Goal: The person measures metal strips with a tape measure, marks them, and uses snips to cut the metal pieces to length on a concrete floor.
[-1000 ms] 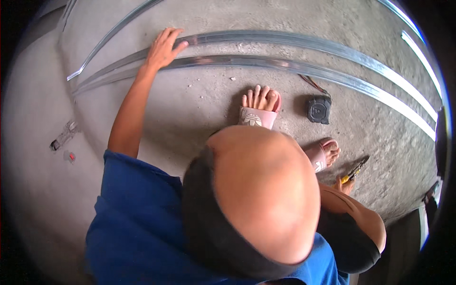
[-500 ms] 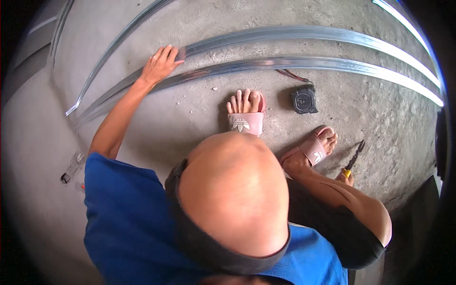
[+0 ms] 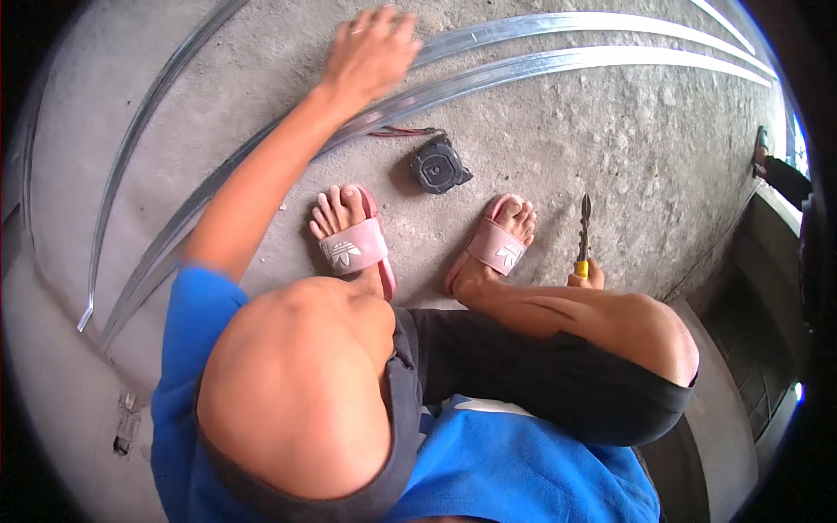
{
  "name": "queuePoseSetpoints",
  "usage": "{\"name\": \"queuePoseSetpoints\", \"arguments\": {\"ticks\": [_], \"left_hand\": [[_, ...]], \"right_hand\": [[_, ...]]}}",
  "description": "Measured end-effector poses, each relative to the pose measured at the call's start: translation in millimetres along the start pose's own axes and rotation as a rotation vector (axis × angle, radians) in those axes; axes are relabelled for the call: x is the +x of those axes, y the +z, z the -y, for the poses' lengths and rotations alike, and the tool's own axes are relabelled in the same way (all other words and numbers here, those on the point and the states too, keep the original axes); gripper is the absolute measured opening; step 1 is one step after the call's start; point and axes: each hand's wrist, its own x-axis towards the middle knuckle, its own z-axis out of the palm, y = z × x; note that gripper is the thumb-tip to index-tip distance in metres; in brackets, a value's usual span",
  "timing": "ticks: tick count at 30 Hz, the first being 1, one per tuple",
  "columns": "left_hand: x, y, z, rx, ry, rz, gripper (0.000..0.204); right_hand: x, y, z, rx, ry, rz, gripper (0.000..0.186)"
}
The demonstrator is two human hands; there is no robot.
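My left hand (image 3: 372,54), its fingers spread and slightly blurred, reaches over the farther of two long shiny metal channels (image 3: 523,33); whether it touches the metal I cannot tell. The nearer channel (image 3: 540,61) runs beneath my wrist. Low on my right, beside my sandalled foot, my right hand (image 3: 589,279) is closed on the yellow handle of metal snips (image 3: 584,235), whose dark blades point away from me. Between the channels and my feet lies a black tape measure (image 3: 436,166) with a dark red strap.
More thin metal strips (image 3: 139,131) lie on the rough concrete floor (image 3: 663,157) at left and far right. My bent legs and pink sandals fill the lower middle. Another person's foot (image 3: 760,152) is at the right edge, near a dark ledge (image 3: 767,322).
My view has turned, so channels and tape measure sit farther left and higher. My left hand has moved forward and rightward. Another person's foot now shows at right.
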Motion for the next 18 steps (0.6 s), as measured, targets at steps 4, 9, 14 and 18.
{"name": "queuePoseSetpoints", "arguments": {"ticks": [4,9,14,18], "left_hand": [[-84,-23,66,-0.142,-0.079,0.131,0.048],[-172,-37,114,-0.038,-0.049,0.302,0.054],[-139,-34,110,-0.01,0.022,0.364,0.052],[-142,-39,110,-0.011,-0.021,0.398,0.05]], "right_hand": [[-4,-20,-32,-0.012,0.084,-0.089,0.057],[14,61,58,0.523,-0.314,0.068,0.079],[51,89,114,0.291,-0.337,0.273,0.073],[65,125,122,0.123,-0.335,0.246,0.066]]}}
